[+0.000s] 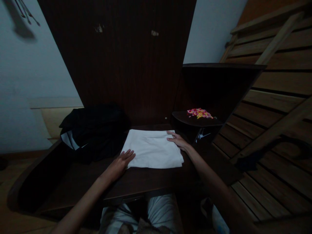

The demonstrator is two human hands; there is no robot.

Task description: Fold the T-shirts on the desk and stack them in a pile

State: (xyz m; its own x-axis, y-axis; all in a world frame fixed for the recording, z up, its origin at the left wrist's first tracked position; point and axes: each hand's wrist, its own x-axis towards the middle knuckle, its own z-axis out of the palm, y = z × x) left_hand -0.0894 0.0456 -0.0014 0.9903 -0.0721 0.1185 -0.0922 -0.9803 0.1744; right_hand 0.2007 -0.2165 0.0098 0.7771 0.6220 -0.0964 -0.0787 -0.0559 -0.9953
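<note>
A folded white cloth lies flat on the dark wooden desk in front of me. My left hand rests on its near left corner, fingers stretched out over the fabric. On the far right part of the cloth lies my right hand, its fingers extended and slightly apart. Faint creases run across the cloth, and several layers show at its right edge. Neither hand grips the fabric.
A heap of black clothing with a white patch sits left of the cloth. Pink, red and yellow petal-like pieces cover part of a small corner shelf at right. Wooden slats lean along the right side. A tall dark panel backs the desk.
</note>
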